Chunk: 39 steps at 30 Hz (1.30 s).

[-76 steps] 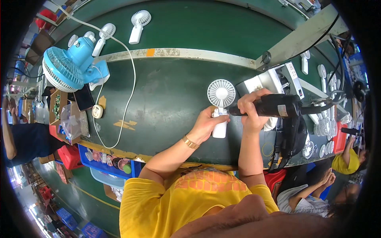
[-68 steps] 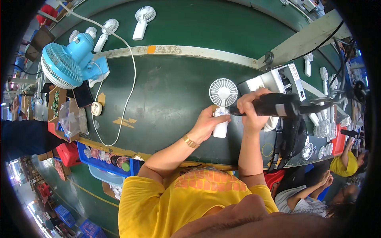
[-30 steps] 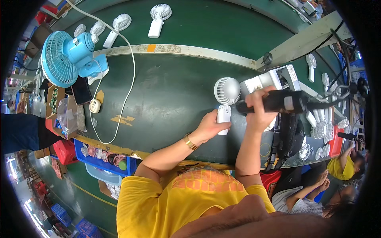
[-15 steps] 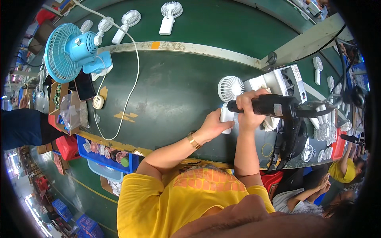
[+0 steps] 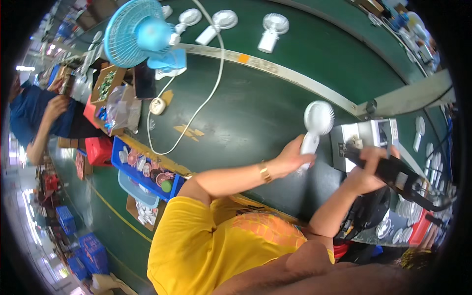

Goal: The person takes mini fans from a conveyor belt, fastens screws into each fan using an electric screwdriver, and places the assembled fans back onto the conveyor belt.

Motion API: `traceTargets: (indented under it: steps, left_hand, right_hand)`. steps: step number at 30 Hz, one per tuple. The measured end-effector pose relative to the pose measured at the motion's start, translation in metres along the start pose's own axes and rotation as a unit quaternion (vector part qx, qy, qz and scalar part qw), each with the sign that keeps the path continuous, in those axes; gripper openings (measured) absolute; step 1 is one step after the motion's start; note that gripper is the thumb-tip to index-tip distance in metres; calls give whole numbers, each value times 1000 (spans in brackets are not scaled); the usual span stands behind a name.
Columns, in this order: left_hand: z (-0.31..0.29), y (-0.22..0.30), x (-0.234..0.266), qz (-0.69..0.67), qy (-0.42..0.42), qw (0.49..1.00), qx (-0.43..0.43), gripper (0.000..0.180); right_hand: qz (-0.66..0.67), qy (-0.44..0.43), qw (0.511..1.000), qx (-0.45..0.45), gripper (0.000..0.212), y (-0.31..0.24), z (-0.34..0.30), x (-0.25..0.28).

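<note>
Both hands are occupied, as far as I can make out from my remote view. Left hand (image 5: 291, 158): fingers closed around the handle of a white handheld fan (image 5: 319, 118), thumb across its lower end; the fan's round head points away from the wearer, over the dark green workbench (image 5: 236, 113). I cannot tell whether the fan touches the surface. Right hand (image 5: 366, 177): wrapped around a black cylindrical tool (image 5: 393, 176), its narrow end toward the left, in front of a white box-shaped device (image 5: 345, 132) and apart from the fan. Far left on the bench I note a blue desk fan (image 5: 152, 34) and a loose white cable (image 5: 216, 88). Beyond the pale rail (image 5: 280, 69), more white handheld fans (image 5: 268, 42) lie spaced out.
</note>
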<state>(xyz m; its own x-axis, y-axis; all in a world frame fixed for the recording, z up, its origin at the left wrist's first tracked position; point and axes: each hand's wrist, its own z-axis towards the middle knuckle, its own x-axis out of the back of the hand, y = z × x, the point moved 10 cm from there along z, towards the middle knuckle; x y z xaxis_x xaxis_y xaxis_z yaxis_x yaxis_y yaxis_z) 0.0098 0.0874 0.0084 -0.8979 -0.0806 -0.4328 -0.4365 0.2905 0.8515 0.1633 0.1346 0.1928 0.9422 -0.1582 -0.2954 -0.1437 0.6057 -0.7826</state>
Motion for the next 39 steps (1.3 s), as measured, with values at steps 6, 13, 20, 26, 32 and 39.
traceTargets:
  steps: [6, 13, 20, 26, 32, 39]
  left_hand:
    - [111, 144, 36, 401, 135, 860, -285, 78]
    - [190, 199, 191, 555, 448, 687, -140, 51]
    - [146, 156, 133, 274, 194, 923, -187, 86]
    - [16, 69, 21, -138, -57, 988, -43, 47]
    - [-14, -10, 5, -155, -33, 985, 65, 32]
    - [-14, -28, 2, -148, -18, 984, 100, 27]
  right_hand:
    - [-68, -75, 994, -39, 44, 34, 10, -7]
    - [-10, -186, 979, -88, 63, 37, 4, -26]
    - [-13, -176, 983, -52, 53, 29, 7, -28]
    - [-25, -80, 996, -20, 41, 29, 2, -9]
    - [118, -81, 978, -151, 46, 49, -19, -22]
    - [156, -63, 979, -113, 46, 32, -20, -20]
